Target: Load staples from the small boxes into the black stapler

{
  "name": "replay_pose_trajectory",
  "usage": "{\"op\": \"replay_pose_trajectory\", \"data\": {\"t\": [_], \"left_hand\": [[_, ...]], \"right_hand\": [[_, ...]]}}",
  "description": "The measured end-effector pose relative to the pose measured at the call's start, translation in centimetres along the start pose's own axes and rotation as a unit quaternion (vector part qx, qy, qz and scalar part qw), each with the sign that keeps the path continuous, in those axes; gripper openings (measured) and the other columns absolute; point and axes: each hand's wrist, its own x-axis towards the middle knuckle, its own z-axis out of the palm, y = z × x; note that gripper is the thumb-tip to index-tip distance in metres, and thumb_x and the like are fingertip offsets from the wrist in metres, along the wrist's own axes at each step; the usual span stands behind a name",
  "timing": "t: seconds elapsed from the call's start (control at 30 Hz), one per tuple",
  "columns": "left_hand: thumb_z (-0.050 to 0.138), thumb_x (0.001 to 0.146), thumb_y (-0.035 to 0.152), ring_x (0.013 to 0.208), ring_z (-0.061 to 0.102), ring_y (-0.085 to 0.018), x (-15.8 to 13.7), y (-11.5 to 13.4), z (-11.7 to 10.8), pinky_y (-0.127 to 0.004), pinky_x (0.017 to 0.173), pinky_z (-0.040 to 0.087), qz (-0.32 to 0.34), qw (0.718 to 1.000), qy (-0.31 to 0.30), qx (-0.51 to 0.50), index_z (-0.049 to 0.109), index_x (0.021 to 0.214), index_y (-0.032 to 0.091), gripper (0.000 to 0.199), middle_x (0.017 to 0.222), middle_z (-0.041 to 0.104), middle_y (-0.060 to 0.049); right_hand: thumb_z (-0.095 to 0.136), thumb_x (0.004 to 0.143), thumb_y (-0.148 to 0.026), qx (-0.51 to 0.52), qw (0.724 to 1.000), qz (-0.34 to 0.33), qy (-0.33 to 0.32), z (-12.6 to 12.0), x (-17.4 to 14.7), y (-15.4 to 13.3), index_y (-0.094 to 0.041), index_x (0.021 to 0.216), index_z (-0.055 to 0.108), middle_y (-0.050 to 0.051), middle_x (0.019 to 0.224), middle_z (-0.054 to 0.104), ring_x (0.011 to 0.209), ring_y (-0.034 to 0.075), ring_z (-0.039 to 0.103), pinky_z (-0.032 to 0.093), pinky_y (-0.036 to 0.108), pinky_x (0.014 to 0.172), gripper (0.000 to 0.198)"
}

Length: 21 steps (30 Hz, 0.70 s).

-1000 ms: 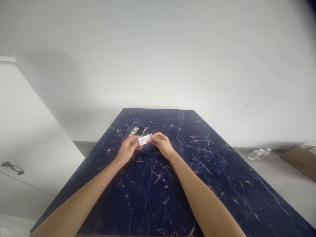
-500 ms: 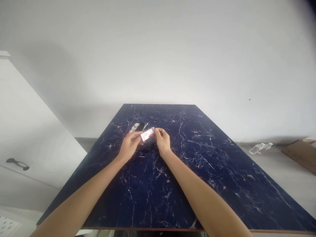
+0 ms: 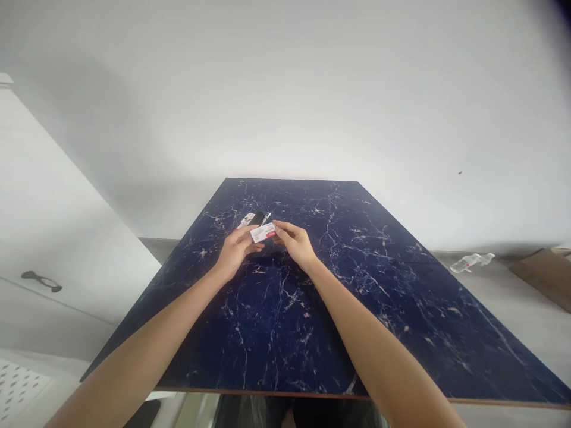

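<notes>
A small white box with a red corner and fine print point(image 3: 263, 232) is held up above the dark blue table between my two hands. My left hand point(image 3: 232, 252) grips its left end with the fingers closed. Around the right end, the thumb and fingers of my right hand point(image 3: 300, 245) are closed. Just behind the box lie a white printed packet point(image 3: 246, 220), partly covered by my left hand, a black object point(image 3: 257, 218) and a thin shiny piece point(image 3: 267, 217) whose kind I cannot make out.
The marbled blue table point(image 3: 379, 309) stands against a pale wall. To the left is a white cabinet with a dark handle point(image 3: 41, 281). On the floor at right lie a clear plastic bottle point(image 3: 470, 262) and a cardboard piece point(image 3: 542, 276).
My right hand has shifted its hold, its fingers now extended along the box's right end, where a flap-like edge showed before. The view has tilted slightly.
</notes>
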Motion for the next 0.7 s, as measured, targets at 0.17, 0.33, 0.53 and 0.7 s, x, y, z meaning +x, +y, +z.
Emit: {"op": "replay_pose_trajectory", "data": {"t": [0.17, 0.33, 0.53, 0.7], "left_hand": [[0.067, 0.087, 0.048, 0.081, 0.074, -0.023, -0.6, 1.0, 0.9, -0.036, 0.072, 0.063, 0.027, 0.999, -0.006, 0.016, 0.07, 0.112, 0.012, 0.044, 0.099, 0.076, -0.012], [0.077, 0.079, 0.044, 0.082, 0.072, -0.022, -0.9, 0.9, 1.4, -0.035, 0.071, 0.064, 0.067, 0.992, 0.017, 0.109, 0.073, 0.097, 0.016, 0.034, 0.098, 0.075, -0.008], [0.075, 0.081, 0.043, 0.088, 0.072, -0.022, -0.5, 0.6, 0.9, -0.036, 0.071, 0.065, 0.068, 0.993, 0.028, 0.089, 0.072, 0.1, 0.016, 0.033, 0.102, 0.074, -0.008], [0.073, 0.083, 0.042, 0.096, 0.071, -0.024, -0.8, 0.7, 1.4, -0.04, 0.078, 0.065, 0.062, 0.994, -0.006, 0.086, 0.069, 0.104, 0.017, 0.034, 0.107, 0.073, -0.009]], "right_hand": [[0.073, 0.076, -0.046, 0.051, 0.997, 0.03, 0.057, 1.1, -0.5, 0.3, -0.023, 0.096, 0.067, 0.001, 0.08, 0.074, 0.071, 0.017, 0.069, 0.059, 0.034, 0.075, 0.031], [0.074, 0.076, -0.046, 0.077, 0.991, 0.025, 0.11, 1.2, -0.6, 0.2, -0.023, 0.094, 0.06, 0.0, 0.077, 0.072, 0.075, 0.019, 0.071, 0.06, 0.036, 0.079, 0.032], [0.069, 0.08, -0.048, 0.058, 0.99, 0.002, 0.132, 0.2, 0.0, -0.6, -0.02, 0.098, 0.067, 0.006, 0.094, 0.076, 0.088, 0.021, 0.072, 0.058, 0.038, 0.087, 0.033], [0.067, 0.081, -0.039, -0.018, 0.997, -0.014, 0.071, -1.5, 0.3, -0.7, -0.021, 0.102, 0.069, 0.007, 0.099, 0.076, 0.089, 0.021, 0.073, 0.058, 0.039, 0.086, 0.027]]}}
